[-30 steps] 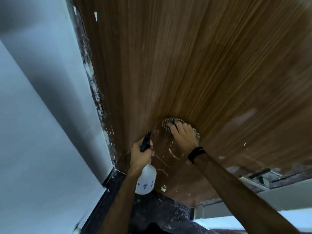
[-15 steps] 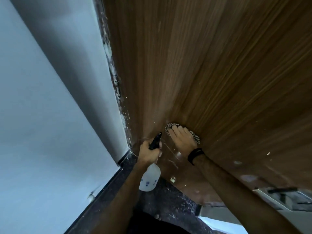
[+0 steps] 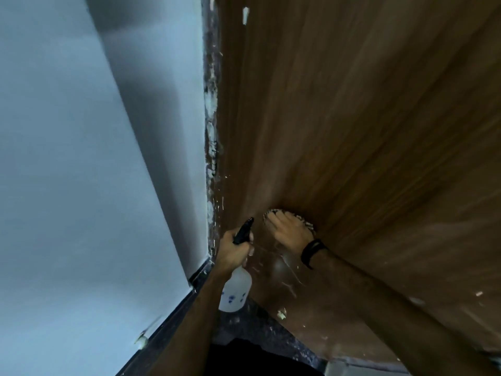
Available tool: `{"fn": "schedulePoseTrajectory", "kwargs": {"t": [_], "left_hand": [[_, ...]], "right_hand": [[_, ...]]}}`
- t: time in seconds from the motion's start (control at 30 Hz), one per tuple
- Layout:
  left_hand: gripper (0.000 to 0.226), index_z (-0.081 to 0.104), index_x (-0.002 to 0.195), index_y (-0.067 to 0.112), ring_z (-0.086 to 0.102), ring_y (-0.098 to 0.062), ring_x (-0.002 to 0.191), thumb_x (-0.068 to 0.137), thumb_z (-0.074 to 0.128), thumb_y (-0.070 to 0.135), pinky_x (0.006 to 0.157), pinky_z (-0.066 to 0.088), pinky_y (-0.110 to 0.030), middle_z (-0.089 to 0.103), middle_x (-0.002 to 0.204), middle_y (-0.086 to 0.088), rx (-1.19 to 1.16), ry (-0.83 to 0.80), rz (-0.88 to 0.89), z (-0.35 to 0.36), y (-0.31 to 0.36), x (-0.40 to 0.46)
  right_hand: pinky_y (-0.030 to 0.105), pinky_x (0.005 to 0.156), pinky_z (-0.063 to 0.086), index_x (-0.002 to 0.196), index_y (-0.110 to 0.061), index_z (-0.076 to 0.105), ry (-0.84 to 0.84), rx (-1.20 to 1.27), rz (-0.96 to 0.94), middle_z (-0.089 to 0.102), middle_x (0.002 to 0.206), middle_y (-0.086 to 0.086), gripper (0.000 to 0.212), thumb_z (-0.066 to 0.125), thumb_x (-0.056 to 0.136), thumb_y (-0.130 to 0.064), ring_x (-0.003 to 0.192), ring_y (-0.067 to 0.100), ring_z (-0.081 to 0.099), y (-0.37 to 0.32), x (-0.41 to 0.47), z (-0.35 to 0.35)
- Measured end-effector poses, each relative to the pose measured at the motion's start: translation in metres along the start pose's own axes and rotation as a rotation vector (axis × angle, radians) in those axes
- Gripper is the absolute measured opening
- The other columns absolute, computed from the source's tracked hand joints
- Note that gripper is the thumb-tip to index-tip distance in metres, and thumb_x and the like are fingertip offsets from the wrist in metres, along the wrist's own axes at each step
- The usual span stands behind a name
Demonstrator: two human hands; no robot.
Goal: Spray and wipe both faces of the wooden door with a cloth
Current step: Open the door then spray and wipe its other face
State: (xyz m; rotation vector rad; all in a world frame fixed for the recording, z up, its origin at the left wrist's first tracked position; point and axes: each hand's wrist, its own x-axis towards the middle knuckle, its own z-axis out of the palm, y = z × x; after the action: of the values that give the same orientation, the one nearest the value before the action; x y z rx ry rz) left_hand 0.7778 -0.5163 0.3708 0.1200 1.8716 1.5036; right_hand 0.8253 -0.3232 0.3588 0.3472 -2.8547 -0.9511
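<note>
Moved: both hands sit a bit more to 3 o'clock on the wooden door (image 3: 352, 118) than before.
Right hand (image 3: 288, 232): flat, fingers straight, pressing the cloth (image 3: 306, 225) on the door.
Left hand (image 3: 234, 252): curled round the spray bottle (image 3: 235, 290), at 9 o'clock of the cloth.
Wall (image 3: 81, 172): pale, at 9 o'clock.

The place looks like a room inside a home or flat, seen at a doorway. A brown wood-grain door (image 3: 352, 118) meets a plain pale painted wall (image 3: 81, 158), with a dark skirting strip (image 3: 173, 318) along its foot and a dark speckled floor (image 3: 252, 329). The door's edge (image 3: 211, 131) is chipped and flecked with white paint or plaster.
</note>
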Motion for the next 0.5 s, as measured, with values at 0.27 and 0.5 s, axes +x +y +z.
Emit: {"fn": "schedulePoseTrajectory", "kwargs": {"t": [0.27,0.5], "left_hand": [[0.027,0.06,0.079,0.01,0.043,-0.015,0.038,0.082,0.049,-0.015,0.044,0.039,-0.028,0.055,0.049,0.0,0.0,-0.014,0.039,-0.045,0.03,0.036],[0.022,0.063,0.081,0.008,0.046,-0.018,0.039,0.083,0.051,-0.01,0.048,0.042,-0.03,0.058,0.055,-0.008,-0.033,0.064,0.005,-0.082,0.03,0.061]], "right_hand": [[0.035,0.078,0.045,0.122,-0.011,0.066,0.075,-0.028,0.104,0.063,0.114,0.009,0.052,0.031,0.084,-0.009,0.096,0.026,0.058,0.024,0.113,-0.057],[0.036,0.08,0.042,0.106,-0.011,0.074,-0.09,-0.046,-0.064,0.068,0.105,0.011,0.047,0.035,0.082,-0.011,0.092,0.027,0.061,0.005,0.139,-0.04]]}}
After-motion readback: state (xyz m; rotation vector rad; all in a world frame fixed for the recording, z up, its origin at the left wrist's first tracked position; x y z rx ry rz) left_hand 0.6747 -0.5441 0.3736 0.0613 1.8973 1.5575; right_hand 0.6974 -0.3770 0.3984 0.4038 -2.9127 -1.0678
